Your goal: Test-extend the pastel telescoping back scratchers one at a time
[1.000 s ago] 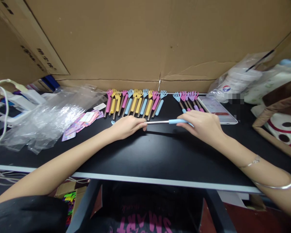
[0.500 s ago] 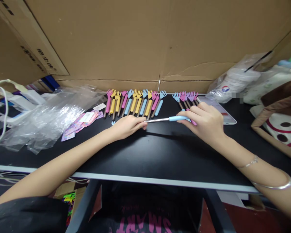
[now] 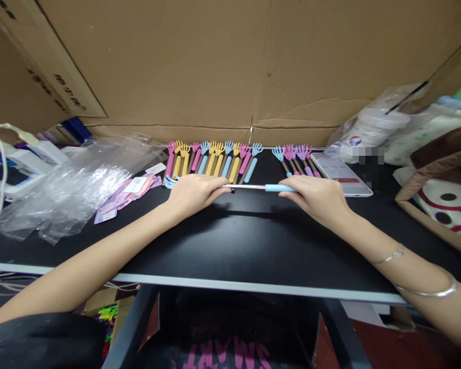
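A light-blue telescopic back scratcher [image 3: 249, 187] is held level above the black table. My left hand [image 3: 194, 193] is closed around its claw end, and the blue claw pokes out past the far side of that hand. My right hand [image 3: 317, 197] grips the blue handle, whose end is hidden in my fingers. A thin metal shaft shows between the two hands. Behind them lies a row of pink, yellow and blue back scratchers [image 3: 217, 161]. A smaller group of back scratchers [image 3: 297, 159] lies beyond my right hand, partly covered by it.
Clear plastic bags [image 3: 72, 184] and printed cards [image 3: 125, 197] lie on the left. A tablet-like device [image 3: 349, 182], a bagged drink cup [image 3: 380, 128] and a fabric bag [image 3: 441, 200] stand or lie on the right. A cardboard wall [image 3: 215, 61] closes off the back.
My left hand has moved slightly up, and more of the blue claw shows beside it. My right hand has shifted a little left and down; the scratcher is now nearly level.
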The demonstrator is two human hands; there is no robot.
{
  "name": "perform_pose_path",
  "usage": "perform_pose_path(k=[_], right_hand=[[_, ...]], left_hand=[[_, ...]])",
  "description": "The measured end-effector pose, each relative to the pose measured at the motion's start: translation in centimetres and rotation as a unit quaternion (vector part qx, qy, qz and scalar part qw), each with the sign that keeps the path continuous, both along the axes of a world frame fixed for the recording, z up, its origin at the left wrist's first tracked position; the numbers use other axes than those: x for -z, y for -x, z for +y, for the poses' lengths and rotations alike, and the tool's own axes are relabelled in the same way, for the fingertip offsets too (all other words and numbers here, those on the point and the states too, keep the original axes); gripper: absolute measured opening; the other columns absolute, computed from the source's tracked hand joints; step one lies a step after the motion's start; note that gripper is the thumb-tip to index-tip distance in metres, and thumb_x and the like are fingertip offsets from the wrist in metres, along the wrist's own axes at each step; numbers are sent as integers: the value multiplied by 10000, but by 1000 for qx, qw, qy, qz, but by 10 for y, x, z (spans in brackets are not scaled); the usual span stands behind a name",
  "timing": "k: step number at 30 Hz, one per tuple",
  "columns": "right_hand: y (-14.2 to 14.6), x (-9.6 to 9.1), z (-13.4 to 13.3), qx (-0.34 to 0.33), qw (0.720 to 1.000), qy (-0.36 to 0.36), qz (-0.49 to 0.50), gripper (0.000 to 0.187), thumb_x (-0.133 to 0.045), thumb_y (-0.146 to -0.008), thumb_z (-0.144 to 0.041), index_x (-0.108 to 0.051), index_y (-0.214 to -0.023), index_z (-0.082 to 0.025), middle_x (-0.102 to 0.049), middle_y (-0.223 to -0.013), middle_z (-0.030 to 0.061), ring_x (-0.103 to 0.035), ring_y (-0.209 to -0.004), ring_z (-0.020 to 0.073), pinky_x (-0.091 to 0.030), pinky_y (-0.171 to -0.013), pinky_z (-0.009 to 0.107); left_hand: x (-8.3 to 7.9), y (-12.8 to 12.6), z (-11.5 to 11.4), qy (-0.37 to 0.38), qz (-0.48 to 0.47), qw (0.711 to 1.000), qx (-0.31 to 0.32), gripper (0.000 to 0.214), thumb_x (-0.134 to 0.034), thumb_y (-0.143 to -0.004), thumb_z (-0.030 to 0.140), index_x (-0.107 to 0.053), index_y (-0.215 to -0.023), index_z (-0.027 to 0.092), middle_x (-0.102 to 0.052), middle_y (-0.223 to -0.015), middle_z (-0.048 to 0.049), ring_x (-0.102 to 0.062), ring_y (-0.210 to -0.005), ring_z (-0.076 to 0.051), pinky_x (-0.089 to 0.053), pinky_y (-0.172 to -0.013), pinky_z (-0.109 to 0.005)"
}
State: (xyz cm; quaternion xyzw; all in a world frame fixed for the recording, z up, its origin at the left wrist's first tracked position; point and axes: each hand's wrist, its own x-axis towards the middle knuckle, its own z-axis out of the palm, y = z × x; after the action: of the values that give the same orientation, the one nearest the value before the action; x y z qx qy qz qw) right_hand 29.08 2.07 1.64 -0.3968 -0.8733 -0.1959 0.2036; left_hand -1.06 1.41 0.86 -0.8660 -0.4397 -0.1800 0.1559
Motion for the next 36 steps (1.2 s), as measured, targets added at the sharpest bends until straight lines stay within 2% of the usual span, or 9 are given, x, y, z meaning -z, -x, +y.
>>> perform_pose_path(k=[5, 7, 10, 13, 17, 26, 30, 36], right_hand=[[-1, 1, 2, 11, 999, 51, -8, 483, -319, -975, -537, -680, -892, -227, -724, -734, 34, -629, -617, 157, -298, -508, 257], [0, 0, 2, 8, 994, 113, -9, 440, -334, -976, -503, -665, -867, -235, -702, -687, 22, -612, -582, 157, -301, -511, 254], [3, -4, 2, -19, 972, 234, 2, 409, -327, -980, -434, -633, -791, -240, -663, -642, -4, -593, -556, 146, -339, -536, 243], [5, -8, 1, -39, 958, 282, 23, 408, -326, -973, -419, -612, -747, -236, -634, -613, -10, -579, -548, 144, -365, -562, 242], [5, -8, 0, -31, 968, 249, 26, 389, -361, -961, -434, -607, -740, -229, -638, -614, -2, -576, -546, 147, -359, -552, 244], [-1, 2, 0, 9, 997, 76, -10, 397, -381, -965, -479, -675, -857, -234, -702, -684, 14, -595, -579, 149, -282, -501, 251], [0, 1, -2, 7, 1000, 19, 4, 422, -391, -966, -503, -691, -863, -226, -712, -741, 23, -612, -643, 143, -273, -497, 261], [3, -7, -3, -2, 1000, -28, -1, 409, -414, -965, -478, -699, -858, -205, -695, -730, 52, -563, -679, 164, -329, -579, 291]], left_hand=[[-4, 2, -1, -53, 0, 999, 8, 495, -306, -1004, 508, -706, -910, 232, -699, -729, -46, -638, -707, -165, -282, -503, -258], [-7, 1, -1, -60, 6, 998, 9, 498, -317, -1000, 516, -710, -891, 230, -697, -722, -47, -628, -718, -168, -282, -508, -268], [-11, 1, -2, -68, 22, 997, 18, 469, -343, -996, 508, -717, -918, 236, -709, -740, -41, -612, -725, -168, -285, -514, -280], [-12, 1, -3, -71, 27, 997, 30, 450, -347, -1001, 486, -719, -949, 238, -710, -740, -37, -605, -722, -168, -288, -519, -280], [-9, 1, -3, -59, 17, 998, 31, 465, -329, -1004, 490, -712, -951, 231, -704, -737, -43, -614, -718, -164, -294, -519, -262], [1, 2, 1, 4, 2, 1000, 11, 515, -264, -1000, 539, -657, -883, 228, -725, -773, -30, -646, -680, -147, -277, -504, -225], [-2, -1, 0, 86, 3, 996, -3, 455, -306, -1005, 502, -654, -893, 230, -719, -770, -15, -640, -660, -161, -277, -513, -225], [-5, -7, -3, 229, -75, 971, 14, 403, -372, -992, 438, -644, -780, 229, -631, -646, 15, -583, -626, -158, -321, -580, -223]])
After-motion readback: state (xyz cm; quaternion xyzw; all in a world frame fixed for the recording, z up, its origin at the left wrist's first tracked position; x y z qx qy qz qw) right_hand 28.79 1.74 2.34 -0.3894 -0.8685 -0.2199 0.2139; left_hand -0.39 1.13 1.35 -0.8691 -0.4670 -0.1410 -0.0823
